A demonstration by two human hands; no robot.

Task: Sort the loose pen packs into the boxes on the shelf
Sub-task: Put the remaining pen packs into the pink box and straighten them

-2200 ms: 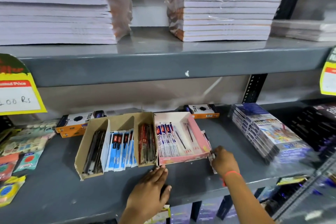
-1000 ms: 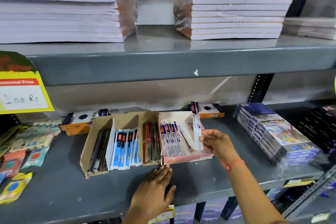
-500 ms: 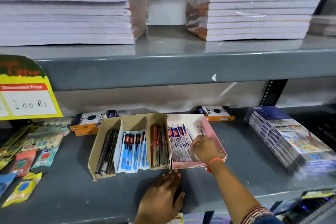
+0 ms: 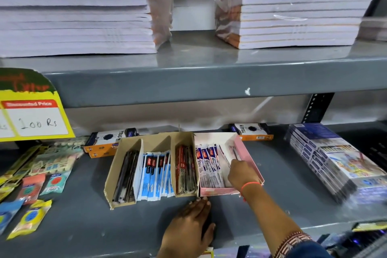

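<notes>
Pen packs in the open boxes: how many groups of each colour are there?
Black pen packs: 1 group
Blue pen packs: 1 group
Red pen packs: 1 group
White-and-purple pen packs: 1 group
Total: 4 groups

two bare hands — right wrist (image 4: pixel 249 186) wears thin orange-red thread; dark blue sleeve (image 4: pixel 301 247), patterned red-white cuff.
</notes>
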